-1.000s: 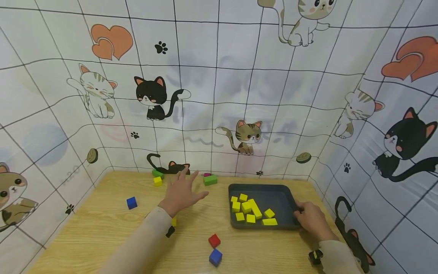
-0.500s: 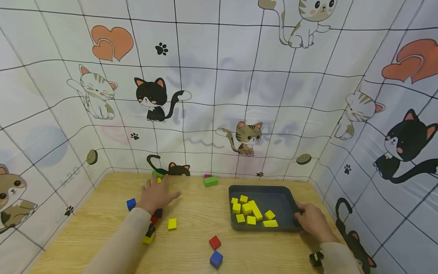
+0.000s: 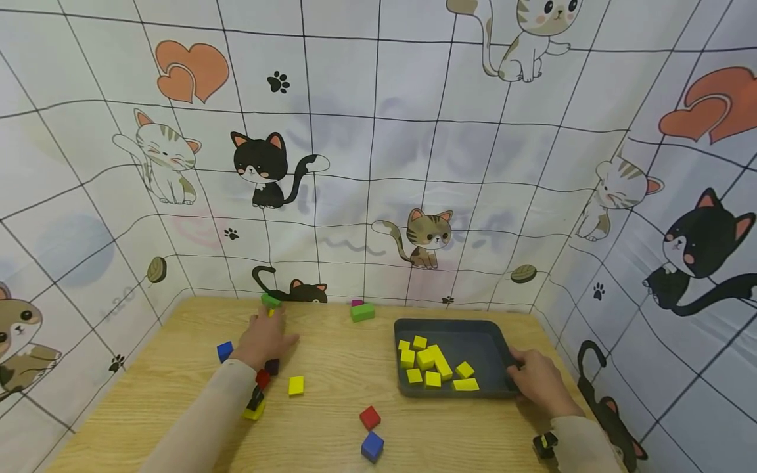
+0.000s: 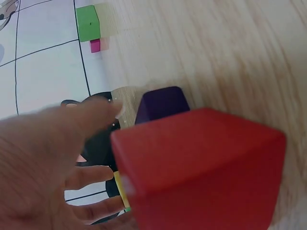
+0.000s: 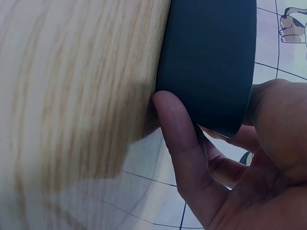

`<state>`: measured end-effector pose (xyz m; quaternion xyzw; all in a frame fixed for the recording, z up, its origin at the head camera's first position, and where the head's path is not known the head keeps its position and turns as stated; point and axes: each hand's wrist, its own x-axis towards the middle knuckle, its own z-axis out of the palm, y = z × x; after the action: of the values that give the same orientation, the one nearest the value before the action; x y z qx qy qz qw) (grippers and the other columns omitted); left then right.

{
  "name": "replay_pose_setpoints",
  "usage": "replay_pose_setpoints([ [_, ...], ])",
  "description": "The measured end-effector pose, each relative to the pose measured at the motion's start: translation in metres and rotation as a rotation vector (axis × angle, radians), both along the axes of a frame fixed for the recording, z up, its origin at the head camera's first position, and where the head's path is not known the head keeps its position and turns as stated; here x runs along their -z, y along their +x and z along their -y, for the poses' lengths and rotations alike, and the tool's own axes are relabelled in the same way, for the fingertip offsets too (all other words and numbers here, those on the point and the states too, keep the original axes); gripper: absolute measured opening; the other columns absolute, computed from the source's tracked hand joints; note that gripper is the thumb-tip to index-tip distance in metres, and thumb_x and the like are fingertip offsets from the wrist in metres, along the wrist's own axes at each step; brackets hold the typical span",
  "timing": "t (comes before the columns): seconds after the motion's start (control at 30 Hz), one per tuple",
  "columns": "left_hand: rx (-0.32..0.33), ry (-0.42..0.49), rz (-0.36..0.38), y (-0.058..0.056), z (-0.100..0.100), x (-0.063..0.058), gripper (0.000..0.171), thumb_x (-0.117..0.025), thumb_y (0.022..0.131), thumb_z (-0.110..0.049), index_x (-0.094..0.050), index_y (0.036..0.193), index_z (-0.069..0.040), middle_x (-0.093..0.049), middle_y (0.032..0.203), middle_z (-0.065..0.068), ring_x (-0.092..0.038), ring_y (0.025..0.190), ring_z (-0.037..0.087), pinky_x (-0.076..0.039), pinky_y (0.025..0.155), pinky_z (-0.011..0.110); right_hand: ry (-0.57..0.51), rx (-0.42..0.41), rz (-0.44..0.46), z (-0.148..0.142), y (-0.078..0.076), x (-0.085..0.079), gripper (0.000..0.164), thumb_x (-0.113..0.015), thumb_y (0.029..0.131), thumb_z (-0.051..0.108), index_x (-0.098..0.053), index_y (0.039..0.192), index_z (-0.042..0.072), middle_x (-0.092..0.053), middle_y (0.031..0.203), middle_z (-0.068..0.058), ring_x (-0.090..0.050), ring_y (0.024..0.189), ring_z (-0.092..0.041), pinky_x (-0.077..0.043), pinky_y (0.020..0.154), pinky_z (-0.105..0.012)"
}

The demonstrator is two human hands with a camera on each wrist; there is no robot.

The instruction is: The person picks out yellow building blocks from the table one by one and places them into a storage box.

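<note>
My left hand [image 3: 263, 339] reaches over the back left of the table, fingers apart and thumb off to the side. Just past its fingertips are a yellow block [image 4: 121, 189] and a green block [image 3: 271, 301]; whether the fingers touch the yellow one is unclear. Below that hand lie a red block [image 4: 201, 167] and a dark purple block [image 4: 164, 103], close to the wrist. My right hand [image 3: 541, 381] grips the right rim of a dark grey tray [image 3: 485, 335], thumb and fingers on either side of its edge. Several yellow blocks [image 3: 425, 359] lie in the tray.
A blue block [image 3: 225, 351] is left of the left hand. Yellow blocks [image 3: 296, 385] lie nearer. A red block [image 3: 370, 418] and another blue block [image 3: 372, 447] are front centre. Another green block [image 3: 363, 313] and a magenta block [image 3: 357, 303] stand by the cat-print back wall [image 3: 343, 197].
My left hand has moved left across the table to the yellow and green blocks at the back, uncovering a yellow block. My right hand and the tray have stayed in place.
</note>
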<state>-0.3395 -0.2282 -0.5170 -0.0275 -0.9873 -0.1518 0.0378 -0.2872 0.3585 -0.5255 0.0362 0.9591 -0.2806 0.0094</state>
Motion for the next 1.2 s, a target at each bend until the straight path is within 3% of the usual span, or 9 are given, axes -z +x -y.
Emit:
replay_pose_setpoints([
  [0.2, 0.002, 0.096, -0.066, -0.0016, 0.0024, 0.0004, 0.045, -0.067, 0.093, -0.004, -0.055, 0.135, 0.004, -0.041, 0.13, 0.035, -0.05, 0.112, 0.05, -0.048, 0.091, 0.061, 0.001, -0.003, -0.004, 0.001, 0.0016, -0.0019, 0.057, -0.062, 0.095, 0.008, -0.043, 0.148, 0.0, -0.041, 0.138, -0.041, -0.062, 0.046, -0.017, -0.051, 0.05, -0.033],
  [0.37, -0.009, 0.141, -0.053, -0.001, 0.0018, -0.0028, 0.035, -0.062, 0.09, 0.011, -0.062, 0.124, 0.002, -0.047, 0.125, 0.03, -0.055, 0.108, 0.043, -0.048, 0.094, 0.058, 0.0, -0.008, -0.008, 0.0011, 0.0022, -0.0023, 0.057, -0.062, 0.095, 0.009, -0.043, 0.148, 0.001, -0.041, 0.139, -0.04, -0.062, 0.046, -0.017, -0.051, 0.05, -0.033],
  [1.0, -0.007, 0.149, -0.056, -0.0006, -0.0002, -0.0021, 0.034, -0.064, 0.089, 0.012, -0.065, 0.122, 0.002, -0.049, 0.123, 0.029, -0.057, 0.106, 0.04, -0.05, 0.093, 0.055, 0.008, -0.016, -0.01, -0.0001, 0.0016, -0.0015, 0.057, -0.061, 0.095, 0.008, -0.042, 0.148, -0.001, -0.042, 0.138, -0.041, -0.062, 0.045, -0.017, -0.051, 0.051, -0.033],
  [1.2, 0.018, 0.15, -0.104, -0.0014, -0.0053, -0.0018, 0.032, -0.068, 0.087, 0.009, -0.067, 0.118, 0.001, -0.052, 0.12, 0.027, -0.058, 0.105, 0.039, -0.051, 0.092, 0.053, 0.011, -0.021, -0.016, -0.0004, 0.0014, -0.0021, 0.056, -0.061, 0.096, 0.008, -0.043, 0.148, -0.001, -0.043, 0.137, -0.041, -0.061, 0.045, -0.017, -0.05, 0.052, -0.033],
])
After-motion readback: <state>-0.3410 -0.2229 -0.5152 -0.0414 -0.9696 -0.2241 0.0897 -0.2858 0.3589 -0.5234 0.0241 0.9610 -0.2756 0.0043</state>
